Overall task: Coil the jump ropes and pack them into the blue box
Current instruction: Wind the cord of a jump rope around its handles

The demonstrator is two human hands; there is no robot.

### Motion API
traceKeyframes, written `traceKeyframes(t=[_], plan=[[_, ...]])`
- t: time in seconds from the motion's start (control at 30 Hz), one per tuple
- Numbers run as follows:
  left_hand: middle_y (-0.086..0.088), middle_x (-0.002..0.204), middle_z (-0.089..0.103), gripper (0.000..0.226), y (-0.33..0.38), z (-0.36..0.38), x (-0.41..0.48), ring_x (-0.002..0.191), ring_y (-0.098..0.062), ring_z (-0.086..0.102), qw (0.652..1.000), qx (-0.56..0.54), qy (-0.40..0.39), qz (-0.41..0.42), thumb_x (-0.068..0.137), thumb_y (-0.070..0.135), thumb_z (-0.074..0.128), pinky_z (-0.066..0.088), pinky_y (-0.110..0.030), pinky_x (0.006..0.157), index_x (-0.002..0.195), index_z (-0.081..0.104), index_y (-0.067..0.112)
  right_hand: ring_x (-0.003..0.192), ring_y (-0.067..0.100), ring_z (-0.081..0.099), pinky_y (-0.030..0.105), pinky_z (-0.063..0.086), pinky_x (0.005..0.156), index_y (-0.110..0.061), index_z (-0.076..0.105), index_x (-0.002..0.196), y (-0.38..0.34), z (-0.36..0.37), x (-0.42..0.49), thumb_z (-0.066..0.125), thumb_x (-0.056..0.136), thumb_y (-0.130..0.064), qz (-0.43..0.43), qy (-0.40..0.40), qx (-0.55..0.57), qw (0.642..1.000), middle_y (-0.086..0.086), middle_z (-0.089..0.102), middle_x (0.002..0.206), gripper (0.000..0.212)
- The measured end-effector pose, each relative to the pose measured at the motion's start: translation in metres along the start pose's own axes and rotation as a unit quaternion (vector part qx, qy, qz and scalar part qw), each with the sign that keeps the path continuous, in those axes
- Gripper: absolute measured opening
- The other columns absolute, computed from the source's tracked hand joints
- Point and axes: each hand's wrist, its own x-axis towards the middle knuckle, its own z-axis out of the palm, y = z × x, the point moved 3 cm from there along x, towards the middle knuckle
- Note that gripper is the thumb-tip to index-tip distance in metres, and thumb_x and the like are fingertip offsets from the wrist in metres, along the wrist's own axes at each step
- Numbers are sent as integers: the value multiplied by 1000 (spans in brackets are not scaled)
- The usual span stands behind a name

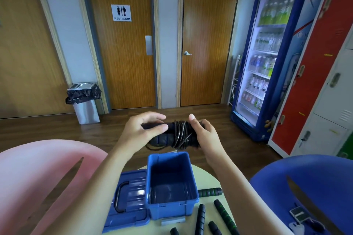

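table (207, 180): blue box (168, 206), lid (131, 196) | wooden floor (57, 129), doors (124, 66), fridge (267, 66) | jump rope (180, 133) held

Smooth, faintly glossy plastic on the blue box (169, 207) and its lid (133, 196). Shiny, slick black cord on the coiled jump rope (180, 133); ribbed, matt, foam-like grip on the loose handles (210, 191). Pale, smooth, matt top on the desk (207, 175). Brushed metal on the bin (87, 113), crinkled glossy plastic for its liner (84, 93). Satin wood grain on the doors (126, 74) and floor (47, 129).
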Motion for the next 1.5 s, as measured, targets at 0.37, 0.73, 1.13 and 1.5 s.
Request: traceKeyframes(t=[0.37,0.73,1.13,1.5], plan=[[11,72,65,16,7,33,-18,75,5,58,974,-45,222,29,87,28,68,38,-4,66,74,62,20,121,25,55,44,43,104,-15,49,135,-21,4,-10,44,61,-89,19,36,29,999,6,59,130,104],[12,83,66,23,27,29,-5,81,1,55,983,-40,166,-61,88,37,64,37,-17,67,74,65,19,73,16,48,36,46,71,-11,52,78,-18,4,-20,46,95,-30,-51,160,108,980,2,51,71,26],[13,84,67,22,16,35,-11,88,0,56,978,-89,168,-89,88,39,63,36,-18,69,77,68,21,78,19,60,43,56,82,-17,53,81,-31,-5,-9,51,88,-56,-41,70,-30,996,1,58,73,40],[3,73,68,22,24,32,0,77,-15,61,967,-74,214,-118,83,37,68,49,-33,72,70,71,20,43,0,36,11,34,45,-10,46,75,-26,-3,-17,51,96,-27,-152,136,46,978,-4,44,57,27]])
